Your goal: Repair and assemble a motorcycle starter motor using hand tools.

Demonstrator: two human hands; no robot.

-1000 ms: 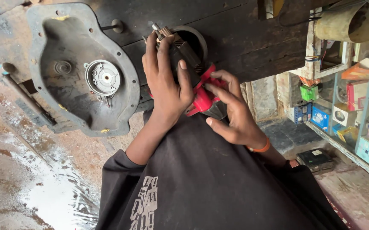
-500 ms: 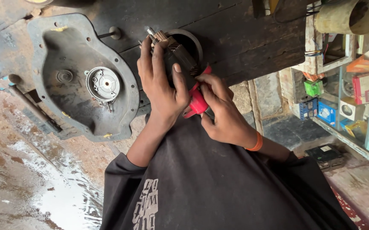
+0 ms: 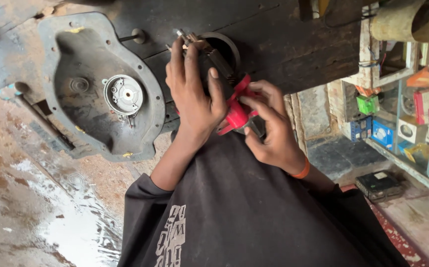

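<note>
Since half a second ago our hands have scarcely shifted; the view has only slid a little. Our left hand wraps the dark motor body from above, fingers pressed together round it, steadying it over the dark wooden surface near its front edge. Our right hand pinches the red plastic part at the motor's near end, apparently working it against that held body. Beside us, toward the surface's left edge, lies the grey metal housing with its round hub.

Soft daylight, glare on the wet floor — mostly sharp, dim bench.
</note>
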